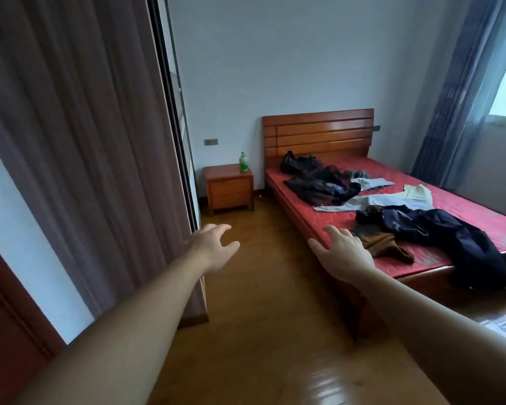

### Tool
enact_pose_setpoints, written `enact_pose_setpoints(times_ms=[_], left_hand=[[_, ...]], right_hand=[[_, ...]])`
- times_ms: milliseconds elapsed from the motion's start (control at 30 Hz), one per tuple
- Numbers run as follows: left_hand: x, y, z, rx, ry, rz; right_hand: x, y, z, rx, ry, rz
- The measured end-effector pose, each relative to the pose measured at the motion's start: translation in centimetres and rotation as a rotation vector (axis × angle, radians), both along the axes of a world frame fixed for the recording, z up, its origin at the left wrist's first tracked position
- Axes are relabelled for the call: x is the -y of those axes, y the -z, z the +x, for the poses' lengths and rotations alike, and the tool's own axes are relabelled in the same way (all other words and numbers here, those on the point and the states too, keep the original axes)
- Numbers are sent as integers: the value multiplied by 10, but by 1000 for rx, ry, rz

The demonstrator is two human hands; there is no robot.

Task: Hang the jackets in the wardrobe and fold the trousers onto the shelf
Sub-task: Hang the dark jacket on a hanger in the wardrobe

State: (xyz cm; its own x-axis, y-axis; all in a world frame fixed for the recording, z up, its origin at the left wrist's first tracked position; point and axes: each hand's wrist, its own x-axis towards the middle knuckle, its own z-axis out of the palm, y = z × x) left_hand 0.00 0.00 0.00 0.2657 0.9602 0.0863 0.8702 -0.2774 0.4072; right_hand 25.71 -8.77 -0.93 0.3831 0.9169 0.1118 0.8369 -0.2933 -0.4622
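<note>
Head view shows both hands, left hand (214,247) and right hand (341,252), empty with fingers apart, reaching toward jackets (438,229) and trousers (371,200) strewn on the bed (479,217), so picking one up from its near edge seems next.

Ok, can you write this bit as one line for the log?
left hand: open, empty | right hand: open, empty | clothes: lying loose on bed | bottle: on nightstand

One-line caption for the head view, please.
Left hand and right hand stretch forward, empty, toward jackets and trousers strewn on the red bed.
</note>
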Motion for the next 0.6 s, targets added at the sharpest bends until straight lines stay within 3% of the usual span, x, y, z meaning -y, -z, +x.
enact_pose_setpoints(times_ms=[267,600], left_hand=[[-82,21,36,-88,19,-56],[-281,40,76,-125,71,-101]], right_hand=[[-76,15,26,78,4,-81],[-264,22,60,135,51,-172]])
